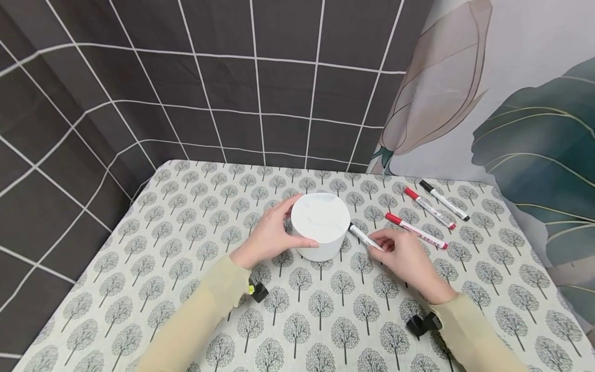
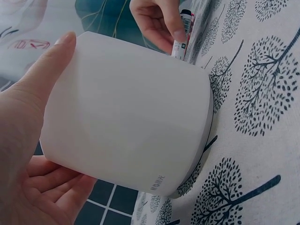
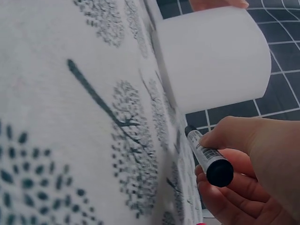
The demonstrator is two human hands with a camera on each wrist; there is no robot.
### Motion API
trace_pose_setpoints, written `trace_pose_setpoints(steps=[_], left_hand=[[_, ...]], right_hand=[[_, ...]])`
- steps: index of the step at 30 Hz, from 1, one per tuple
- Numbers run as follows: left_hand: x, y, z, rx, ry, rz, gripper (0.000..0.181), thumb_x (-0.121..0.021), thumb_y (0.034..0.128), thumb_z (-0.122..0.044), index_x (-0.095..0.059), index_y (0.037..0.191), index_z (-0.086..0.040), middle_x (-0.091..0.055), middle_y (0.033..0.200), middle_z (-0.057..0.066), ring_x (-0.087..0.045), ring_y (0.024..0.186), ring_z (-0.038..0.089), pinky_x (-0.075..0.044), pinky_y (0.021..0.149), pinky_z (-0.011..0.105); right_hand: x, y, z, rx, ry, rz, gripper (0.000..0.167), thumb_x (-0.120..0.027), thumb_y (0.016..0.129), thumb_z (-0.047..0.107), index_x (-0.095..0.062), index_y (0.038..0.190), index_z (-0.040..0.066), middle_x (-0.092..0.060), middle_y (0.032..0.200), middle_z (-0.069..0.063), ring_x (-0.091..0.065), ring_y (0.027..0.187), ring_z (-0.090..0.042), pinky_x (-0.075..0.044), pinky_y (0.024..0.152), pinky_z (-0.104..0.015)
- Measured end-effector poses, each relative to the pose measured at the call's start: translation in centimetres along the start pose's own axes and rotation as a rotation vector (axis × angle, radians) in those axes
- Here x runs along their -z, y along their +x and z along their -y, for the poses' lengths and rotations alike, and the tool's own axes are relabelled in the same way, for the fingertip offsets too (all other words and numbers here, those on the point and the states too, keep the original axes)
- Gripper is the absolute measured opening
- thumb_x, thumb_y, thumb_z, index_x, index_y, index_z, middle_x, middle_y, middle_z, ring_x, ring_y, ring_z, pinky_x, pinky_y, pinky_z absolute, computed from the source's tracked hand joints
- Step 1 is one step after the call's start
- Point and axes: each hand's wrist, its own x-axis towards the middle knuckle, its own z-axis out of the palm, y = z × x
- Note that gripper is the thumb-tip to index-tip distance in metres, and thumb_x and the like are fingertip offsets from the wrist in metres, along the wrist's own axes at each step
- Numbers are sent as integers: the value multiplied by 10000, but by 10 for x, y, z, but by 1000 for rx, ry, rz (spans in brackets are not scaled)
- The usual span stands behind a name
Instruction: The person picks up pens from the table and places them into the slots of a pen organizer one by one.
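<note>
A white round container [image 1: 321, 227] with a pale top stands mid-table, small dark lettering low on its side in the left wrist view. My left hand [image 1: 269, 231] grips it from the left, thumb across the near side and fingers behind. In my right hand [image 1: 404, 256] a white marker with black ends [image 3: 208, 157] is pinched between thumb and fingers. Its far black tip points at the container's right side; whether they touch I cannot tell. Beyond that hand lie a red-capped marker [image 1: 416, 231], a second red-capped marker [image 1: 429, 208] and a black-capped marker [image 1: 443, 200].
A cloth printed with trees [image 1: 297, 320] covers the table. Dark curtain with white grid lines [image 1: 223, 77] hangs behind and at the left. To the right hangs a curtain with large leaves [image 1: 534, 139].
</note>
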Motion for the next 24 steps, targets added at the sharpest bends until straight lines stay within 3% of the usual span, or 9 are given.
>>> trace_pose_setpoints(steps=[9,18,24], left_hand=[[1,-1,-3,7,-3,4,1158,-986,595,-470,-416,1559,-173,-572,1414,0,-554,1184,163,-420,1048,519],[1,0,-1,6,-3,-1,1147,-984,590,-482,-423,1554,-213,-566,1423,-12,-557,1192,157,-413,1055,529],[1,-1,-1,8,-9,-4,1137,-983,595,-479,-429,1550,-211,-551,1448,-21,-561,1200,158,-399,1067,536]], right_hand=[[17,5,5,85,-33,-150,204,-852,788,25,-774,976,29,-710,794,4,-618,663,-118,-542,599,-212],[34,8,11,87,-15,-213,196,-828,809,24,-770,995,40,-741,851,-41,-642,699,-149,-504,612,-134],[46,11,18,96,-7,-298,194,-826,804,3,-781,983,62,-730,808,-3,-634,698,-81,-487,643,-107]])
